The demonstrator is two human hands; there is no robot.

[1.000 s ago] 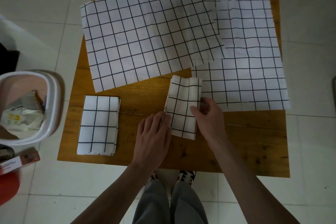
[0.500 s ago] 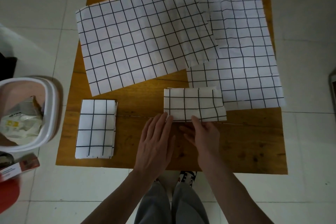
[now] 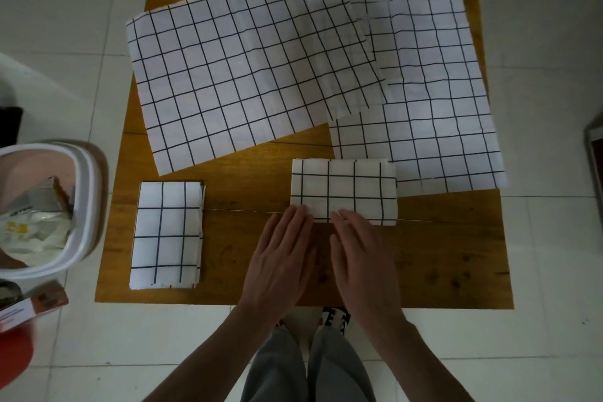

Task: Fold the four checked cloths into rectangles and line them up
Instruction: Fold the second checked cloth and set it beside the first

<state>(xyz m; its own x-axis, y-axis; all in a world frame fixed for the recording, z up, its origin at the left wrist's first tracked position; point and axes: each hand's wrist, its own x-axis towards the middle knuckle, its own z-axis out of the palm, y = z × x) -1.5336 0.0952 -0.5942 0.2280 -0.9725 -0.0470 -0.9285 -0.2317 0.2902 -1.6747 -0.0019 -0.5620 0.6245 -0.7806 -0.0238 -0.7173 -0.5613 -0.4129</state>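
A square brown wooden bench (image 3: 456, 264) is seen from above on a pale tiled floor (image 3: 538, 352). Two white cloths with a black checked grid are spread unfolded across its far half: the large unfolded cloth on the left (image 3: 241, 75) is laid at a slant, and its right edge is overlapped onto the unfolded cloth on the right (image 3: 440, 91), which reaches the bench's right edge. Near the front left corner a folded checked rectangle (image 3: 166, 235) is laid with its long side running away from the viewer. A second folded checked rectangle (image 3: 344, 191) is placed nearer the middle with its long side running across, its far right corner lying over the near edge of the right-hand unfolded cloth. The left hand (image 3: 277, 264) is laid flat with fingers straight and together, the fingertips resting on the near left edge of this second rectangle. The right hand (image 3: 362, 261) is likewise held flat and uncurled, its fingertips pressed on the same near edge just beside the left hand. Nothing is gripped by either hand. A white plastic bin (image 3: 81, 206) holding crumpled wrappers stands on the floor to the left of the bench.
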